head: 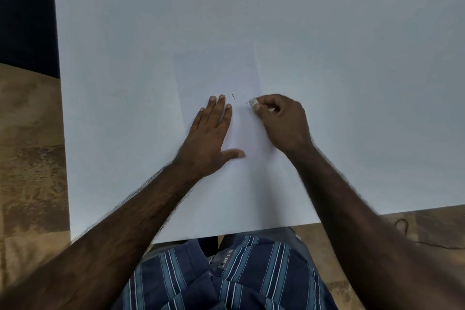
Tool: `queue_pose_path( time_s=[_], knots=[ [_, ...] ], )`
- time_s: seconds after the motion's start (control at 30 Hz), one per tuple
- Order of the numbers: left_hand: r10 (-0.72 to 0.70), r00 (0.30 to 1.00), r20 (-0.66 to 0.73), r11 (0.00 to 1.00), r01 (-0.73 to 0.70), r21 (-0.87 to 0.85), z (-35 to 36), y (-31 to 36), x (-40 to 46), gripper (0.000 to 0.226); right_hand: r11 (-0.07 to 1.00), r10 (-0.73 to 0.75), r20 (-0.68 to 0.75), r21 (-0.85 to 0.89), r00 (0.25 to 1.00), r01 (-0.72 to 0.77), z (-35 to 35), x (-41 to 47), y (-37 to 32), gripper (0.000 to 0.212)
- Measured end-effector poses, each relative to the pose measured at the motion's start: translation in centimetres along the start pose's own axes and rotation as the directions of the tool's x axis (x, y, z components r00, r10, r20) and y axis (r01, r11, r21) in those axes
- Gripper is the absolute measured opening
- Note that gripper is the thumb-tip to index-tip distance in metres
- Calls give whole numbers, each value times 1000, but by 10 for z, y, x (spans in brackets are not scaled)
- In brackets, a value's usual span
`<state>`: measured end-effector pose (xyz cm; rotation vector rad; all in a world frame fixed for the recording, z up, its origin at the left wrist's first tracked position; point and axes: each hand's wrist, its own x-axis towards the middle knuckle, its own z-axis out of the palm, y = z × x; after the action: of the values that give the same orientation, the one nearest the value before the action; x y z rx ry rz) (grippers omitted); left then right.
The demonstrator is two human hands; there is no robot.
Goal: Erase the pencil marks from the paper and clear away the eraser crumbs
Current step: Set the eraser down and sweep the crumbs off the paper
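Observation:
A white sheet of paper (219, 70) lies on the white table (352, 58) in front of me. A short dark pencil mark (233, 96) shows on the paper, with a tiny dot just above it. My left hand (211, 133) lies flat on the paper, fingers straight, pressing it down just left of the mark. My right hand (279, 121) pinches a small white eraser (252, 101) between thumb and fingers, its tip touching the paper to the right of the mark. No crumbs are plain to see.
The table's near edge (226, 234) runs just above my lap. Brown patterned floor (30, 158) lies left and right of the table. A thin dark cable (402, 224) lies on the floor at the right.

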<state>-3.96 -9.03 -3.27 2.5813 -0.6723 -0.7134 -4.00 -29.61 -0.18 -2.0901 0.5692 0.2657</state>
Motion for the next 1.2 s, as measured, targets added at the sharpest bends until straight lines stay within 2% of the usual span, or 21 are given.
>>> queue_pose_path(
  time_s=[0.07,0.13,0.23,0.33,0.5,0.63,0.8,0.93,1.0,1.1,1.13,1.2],
  knots=[
    [-20,991,-135,994,6,-105,-4,4,-3,82,992,58,35,113,998,-61,-4,-7,-3,19],
    [-109,961,-255,958,34,-285,-8,13,-4,61,961,112,91,243,989,-132,-7,-12,-8,20],
    [-272,924,-270,806,65,-589,-16,25,0,47,874,188,206,410,960,-259,-11,-16,-13,15],
    [-308,928,-209,671,56,-739,-23,33,9,42,825,265,290,426,920,-372,-14,-16,-20,18],
    [-370,914,-169,506,45,-862,-20,37,17,31,774,326,390,412,861,-480,-11,-13,-28,23],
    [-421,904,-70,283,58,-957,-17,31,20,28,724,353,462,415,813,-550,-11,-8,-25,21],
    [-412,911,-33,100,9,-995,-14,28,21,13,668,342,580,403,739,-626,-13,-3,-24,8],
    [-468,883,41,-68,11,-998,-9,32,20,15,639,335,594,428,732,-640,-9,-5,-26,7],
    [-516,851,100,-138,32,-990,-3,37,19,19,676,336,555,420,761,-606,-7,-10,-24,10],
    [-638,750,172,-136,110,-985,8,48,20,22,794,286,430,394,857,-463,-1,-20,-22,16],
    [-670,722,171,-97,143,-985,11,52,19,22,825,239,389,402,890,-397,2,-24,-21,15],
    [-707,700,97,66,202,-977,15,58,17,21,872,155,305,405,940,-276,5,-32,-21,12]
  ],
)
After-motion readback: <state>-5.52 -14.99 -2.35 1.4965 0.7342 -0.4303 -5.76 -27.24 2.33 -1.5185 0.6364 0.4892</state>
